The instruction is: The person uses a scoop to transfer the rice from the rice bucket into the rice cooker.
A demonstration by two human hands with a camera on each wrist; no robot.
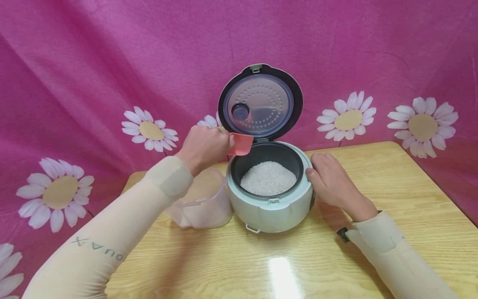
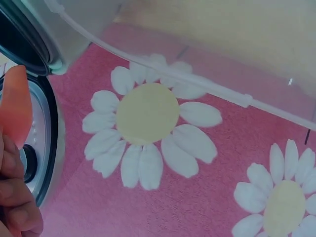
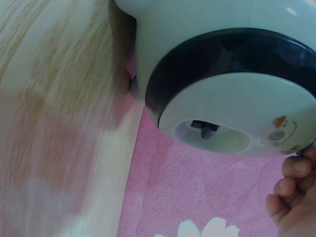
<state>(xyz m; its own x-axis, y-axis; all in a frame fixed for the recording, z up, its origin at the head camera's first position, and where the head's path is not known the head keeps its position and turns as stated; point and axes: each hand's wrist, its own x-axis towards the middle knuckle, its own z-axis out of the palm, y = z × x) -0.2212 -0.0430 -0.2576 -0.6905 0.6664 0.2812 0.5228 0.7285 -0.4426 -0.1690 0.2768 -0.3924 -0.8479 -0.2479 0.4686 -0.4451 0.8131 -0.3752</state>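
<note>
My left hand (image 1: 205, 147) grips a coral-red scoop (image 1: 242, 144) by its handle, the scoop end over the left back rim of a pale rice cooker (image 1: 269, 216). White rice (image 1: 268, 178) lies heaped in the cooker's dark inner pot (image 1: 246, 164). The round lid (image 1: 274, 97) stands raised at the back. On the cooker's right side, my right hand (image 1: 336, 182) holds the body, thumb at the rim; the right wrist view catches curled fingers (image 3: 296, 170) at its edge. Below my left hand, a translucent plastic container (image 1: 209, 211) stands beside the cooker, partly hidden by the sleeve.
A light wooden table (image 1: 224, 265) carries both vessels. Behind it hangs a magenta cloth (image 1: 168, 54) printed with large white daisies, close behind the raised lid. A small wire handle (image 1: 252, 229) sticks out at the cooker's lower front.
</note>
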